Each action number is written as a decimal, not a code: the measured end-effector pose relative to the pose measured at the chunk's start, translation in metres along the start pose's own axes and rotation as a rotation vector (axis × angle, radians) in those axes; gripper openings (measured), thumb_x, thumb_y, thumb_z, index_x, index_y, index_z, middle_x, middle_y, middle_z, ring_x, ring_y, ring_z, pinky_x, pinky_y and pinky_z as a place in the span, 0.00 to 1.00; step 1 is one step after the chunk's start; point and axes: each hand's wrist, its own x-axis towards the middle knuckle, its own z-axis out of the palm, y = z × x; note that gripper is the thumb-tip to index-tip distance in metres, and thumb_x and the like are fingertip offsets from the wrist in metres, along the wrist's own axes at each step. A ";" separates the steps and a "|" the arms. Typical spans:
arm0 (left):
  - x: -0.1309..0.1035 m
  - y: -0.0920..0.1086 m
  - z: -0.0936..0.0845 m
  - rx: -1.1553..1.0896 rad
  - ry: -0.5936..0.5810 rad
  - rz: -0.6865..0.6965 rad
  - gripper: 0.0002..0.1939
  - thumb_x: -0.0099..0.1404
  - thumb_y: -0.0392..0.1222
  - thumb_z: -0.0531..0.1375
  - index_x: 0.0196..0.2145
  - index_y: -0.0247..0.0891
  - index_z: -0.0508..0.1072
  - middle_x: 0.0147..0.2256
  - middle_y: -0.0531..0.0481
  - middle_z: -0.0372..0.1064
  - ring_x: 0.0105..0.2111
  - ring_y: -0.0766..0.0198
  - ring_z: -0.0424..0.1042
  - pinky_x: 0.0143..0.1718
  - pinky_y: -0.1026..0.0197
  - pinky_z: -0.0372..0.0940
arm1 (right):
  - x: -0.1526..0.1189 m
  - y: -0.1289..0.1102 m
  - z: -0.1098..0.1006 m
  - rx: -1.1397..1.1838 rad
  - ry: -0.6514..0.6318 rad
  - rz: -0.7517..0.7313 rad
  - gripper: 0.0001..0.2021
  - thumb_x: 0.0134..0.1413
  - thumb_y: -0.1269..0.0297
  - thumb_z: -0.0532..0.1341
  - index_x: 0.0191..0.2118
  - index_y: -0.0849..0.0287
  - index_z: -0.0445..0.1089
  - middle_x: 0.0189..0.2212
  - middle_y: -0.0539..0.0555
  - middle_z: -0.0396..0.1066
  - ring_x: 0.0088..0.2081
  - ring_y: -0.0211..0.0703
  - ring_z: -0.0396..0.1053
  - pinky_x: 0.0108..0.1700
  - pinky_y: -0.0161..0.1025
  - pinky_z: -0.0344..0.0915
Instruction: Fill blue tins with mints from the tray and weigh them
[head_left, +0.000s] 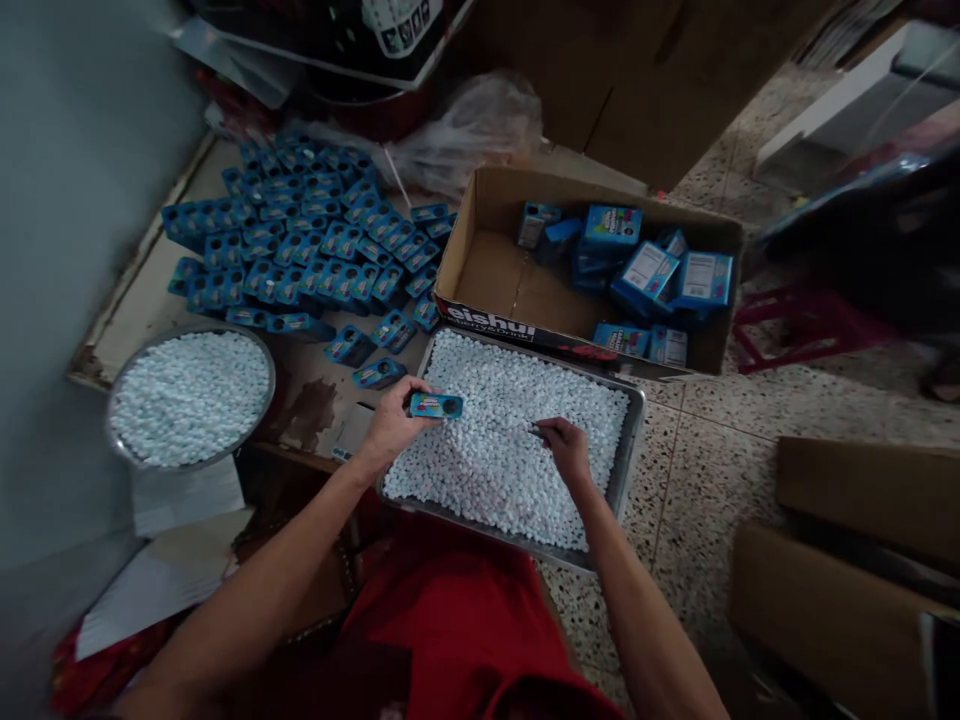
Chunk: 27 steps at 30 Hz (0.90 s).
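1. Two bare hands are over one shallow metal tray, which is filled with small white pellets.
2. The left hand grips a single blue printed carton above the tray's left part; a dark round opening shows in the carton's upturned face.
3. The right hand is closed, its fingers pinching a thin dark utensil above the pellets in the tray's right half; it may be a small spoon, but it is too small and dim to be sure.
4. Just beyond the tray stands an open corrugated box with lettering on its side, holding a loose pile of blue cartons toward its right end.
5. Many more blue cartons, the packed rows, stand on a worn table to the left of the tray and beyond it.
6. Left of the tray, on the table's near corner, sits a round metal bowl full of similar white pellets.
7. Well beyond the tray, a crumpled clear plastic bag lies behind the rows.
8. Right of the tray are a speckled floor, a magenta stool and brown cardboard boxes.
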 end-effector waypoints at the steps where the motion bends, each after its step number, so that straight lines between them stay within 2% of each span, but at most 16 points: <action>1: 0.001 0.002 -0.001 0.033 -0.004 0.012 0.20 0.50 0.40 0.71 0.39 0.40 0.71 0.41 0.48 0.76 0.40 0.57 0.76 0.46 0.54 0.70 | -0.004 -0.004 -0.009 0.009 0.014 0.008 0.12 0.52 0.56 0.63 0.35 0.58 0.80 0.21 0.50 0.74 0.22 0.40 0.66 0.27 0.37 0.63; 4: 0.003 0.008 0.000 0.147 -0.012 0.042 0.18 0.50 0.38 0.71 0.38 0.40 0.72 0.38 0.51 0.75 0.39 0.58 0.75 0.44 0.56 0.69 | -0.017 -0.026 -0.036 0.072 0.005 0.018 0.11 0.52 0.58 0.65 0.37 0.58 0.80 0.24 0.50 0.75 0.24 0.38 0.67 0.29 0.36 0.63; 7: 0.003 0.016 0.006 0.248 -0.015 0.068 0.17 0.50 0.35 0.70 0.38 0.41 0.72 0.37 0.52 0.75 0.38 0.58 0.74 0.43 0.57 0.67 | -0.021 -0.065 -0.044 0.132 -0.070 -0.025 0.11 0.53 0.58 0.67 0.38 0.58 0.81 0.26 0.51 0.76 0.26 0.39 0.68 0.31 0.37 0.64; 10: 0.001 0.023 0.010 0.332 -0.026 0.106 0.18 0.49 0.32 0.69 0.39 0.41 0.73 0.37 0.52 0.75 0.40 0.56 0.74 0.43 0.58 0.66 | -0.018 -0.108 -0.032 0.017 -0.125 -0.143 0.08 0.56 0.62 0.64 0.37 0.56 0.81 0.25 0.51 0.75 0.26 0.41 0.69 0.32 0.39 0.64; 15: -0.004 0.025 0.008 0.377 -0.033 0.163 0.15 0.52 0.32 0.66 0.38 0.41 0.73 0.37 0.50 0.73 0.41 0.54 0.72 0.43 0.57 0.65 | -0.022 -0.176 -0.004 -0.546 -0.143 -0.451 0.12 0.55 0.75 0.59 0.36 0.56 0.80 0.33 0.56 0.80 0.36 0.48 0.74 0.41 0.42 0.65; 17: -0.004 0.021 0.008 0.348 -0.030 0.151 0.14 0.52 0.33 0.66 0.38 0.40 0.73 0.37 0.51 0.72 0.40 0.55 0.72 0.42 0.58 0.64 | -0.028 -0.200 0.003 -0.741 -0.173 -0.477 0.13 0.53 0.78 0.59 0.35 0.57 0.80 0.33 0.57 0.79 0.35 0.48 0.74 0.40 0.41 0.64; 19: -0.004 0.015 0.008 0.300 -0.013 0.127 0.15 0.52 0.34 0.66 0.39 0.40 0.72 0.36 0.51 0.72 0.39 0.57 0.72 0.42 0.59 0.64 | -0.034 -0.219 0.007 -0.827 -0.196 -0.472 0.13 0.53 0.79 0.59 0.35 0.59 0.79 0.33 0.57 0.79 0.35 0.47 0.74 0.39 0.40 0.63; 21: -0.003 0.007 0.008 0.210 0.008 0.087 0.16 0.51 0.34 0.66 0.39 0.39 0.72 0.36 0.52 0.72 0.38 0.59 0.72 0.42 0.60 0.64 | -0.038 -0.229 0.006 -0.793 -0.191 -0.466 0.13 0.54 0.78 0.59 0.37 0.60 0.79 0.34 0.57 0.80 0.36 0.47 0.75 0.40 0.40 0.64; 23: -0.001 -0.002 0.007 0.067 0.002 0.040 0.18 0.50 0.34 0.67 0.39 0.39 0.72 0.37 0.52 0.73 0.38 0.60 0.72 0.42 0.61 0.65 | -0.041 -0.226 -0.003 -0.663 -0.171 -0.448 0.12 0.56 0.75 0.59 0.37 0.59 0.80 0.34 0.56 0.80 0.36 0.46 0.75 0.41 0.40 0.65; 25: 0.001 -0.008 0.008 -0.104 -0.043 0.005 0.20 0.49 0.36 0.70 0.39 0.38 0.70 0.40 0.50 0.75 0.41 0.59 0.74 0.45 0.60 0.66 | -0.044 -0.206 -0.020 -0.483 -0.154 -0.378 0.11 0.58 0.71 0.59 0.39 0.58 0.80 0.33 0.54 0.80 0.34 0.43 0.75 0.39 0.39 0.66; 27: 0.001 -0.012 0.010 -0.255 -0.089 -0.022 0.23 0.47 0.38 0.72 0.40 0.38 0.68 0.44 0.48 0.76 0.44 0.57 0.75 0.49 0.58 0.67 | -0.046 -0.171 -0.045 -0.324 -0.113 -0.249 0.11 0.59 0.66 0.60 0.42 0.58 0.80 0.31 0.53 0.79 0.30 0.42 0.73 0.36 0.39 0.66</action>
